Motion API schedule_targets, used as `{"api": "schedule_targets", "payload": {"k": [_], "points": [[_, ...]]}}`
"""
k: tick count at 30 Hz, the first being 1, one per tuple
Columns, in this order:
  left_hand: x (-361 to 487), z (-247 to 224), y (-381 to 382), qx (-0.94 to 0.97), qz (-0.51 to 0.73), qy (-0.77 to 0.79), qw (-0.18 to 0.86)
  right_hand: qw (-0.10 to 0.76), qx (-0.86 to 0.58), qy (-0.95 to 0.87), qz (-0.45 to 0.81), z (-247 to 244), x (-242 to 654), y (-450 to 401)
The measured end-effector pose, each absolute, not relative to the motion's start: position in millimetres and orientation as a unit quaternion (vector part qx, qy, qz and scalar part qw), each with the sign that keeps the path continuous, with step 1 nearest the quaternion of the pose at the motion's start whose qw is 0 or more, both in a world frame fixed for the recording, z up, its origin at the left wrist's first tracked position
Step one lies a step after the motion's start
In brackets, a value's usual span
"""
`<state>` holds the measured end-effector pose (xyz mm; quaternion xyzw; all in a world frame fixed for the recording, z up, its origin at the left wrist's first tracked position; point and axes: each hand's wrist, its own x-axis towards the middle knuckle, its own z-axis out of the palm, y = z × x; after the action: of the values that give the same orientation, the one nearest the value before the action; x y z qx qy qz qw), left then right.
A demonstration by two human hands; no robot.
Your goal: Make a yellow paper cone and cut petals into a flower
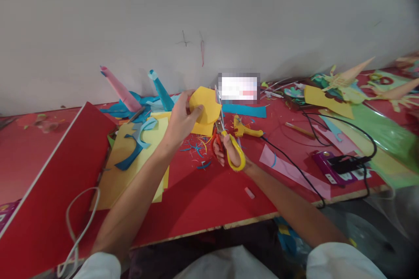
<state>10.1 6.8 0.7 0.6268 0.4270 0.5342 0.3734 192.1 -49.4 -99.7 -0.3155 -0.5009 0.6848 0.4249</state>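
Observation:
My left hand [183, 115] pinches a rounded piece of yellow paper [207, 103], its thumb flat on the near face. In my right hand [225, 150] is a pair of scissors [236, 157] with one yellow and one red handle, fingers through the loops. The blades point upward along the right edge of the yellow paper; whether they are parted I cannot make out. Below the paper, another yellow piece [202, 129] lies among thin blue and yellow paper trimmings [196, 147]. A yellow glue gun [245, 128] rests just right of the scissors.
A red upright panel [62, 183] stands at the left, beside stacked yellow sheets [131, 174] with blue curved scraps. Paper cones [121, 89] stand behind. To the right lie a pink strip [294, 172], black cables, a purple power strip [337, 168] and a pencil [299, 130].

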Motion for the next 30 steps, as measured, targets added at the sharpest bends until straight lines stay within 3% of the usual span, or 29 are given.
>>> {"api": "schedule_targets", "payload": {"k": [30], "points": [[17.6, 9.4, -2.7, 0.606, 0.505, 0.436, 0.433, 0.416, -0.335, -0.480, 0.696, -92.8, 193.5, -51.9]]}}
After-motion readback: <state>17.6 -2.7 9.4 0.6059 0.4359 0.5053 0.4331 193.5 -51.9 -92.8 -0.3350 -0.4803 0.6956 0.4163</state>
